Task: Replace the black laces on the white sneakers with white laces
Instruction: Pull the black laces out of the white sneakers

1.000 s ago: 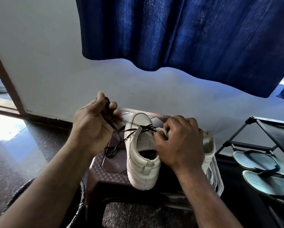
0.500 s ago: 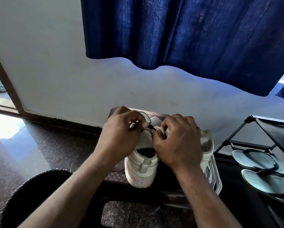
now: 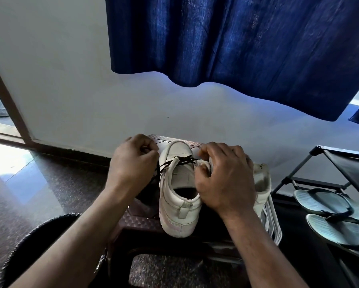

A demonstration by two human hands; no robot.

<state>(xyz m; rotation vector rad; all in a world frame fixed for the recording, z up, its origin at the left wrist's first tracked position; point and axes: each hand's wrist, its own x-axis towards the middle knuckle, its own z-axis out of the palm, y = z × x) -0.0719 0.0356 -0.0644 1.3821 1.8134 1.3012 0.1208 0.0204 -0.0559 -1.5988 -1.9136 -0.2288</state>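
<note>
A white sneaker stands on a brown plastic stool, heel toward me, toe toward the wall. A black lace crosses its upper eyelets and runs off to the left. My left hand is left of the toe, fingers curled round the black lace. My right hand grips the sneaker's right side near the eyelets. A second white sneaker stands just behind my right hand, mostly hidden. White laces hang off the stool's right edge.
A black shoe rack at the right holds a pair of grey flip-flops. A dark round basket sits at the lower left. A blue curtain hangs over the white wall. A doorway opens at far left.
My left hand has moved from the eyelets out to the left, drawing the black lace with it. My right hand stays on the sneaker.
</note>
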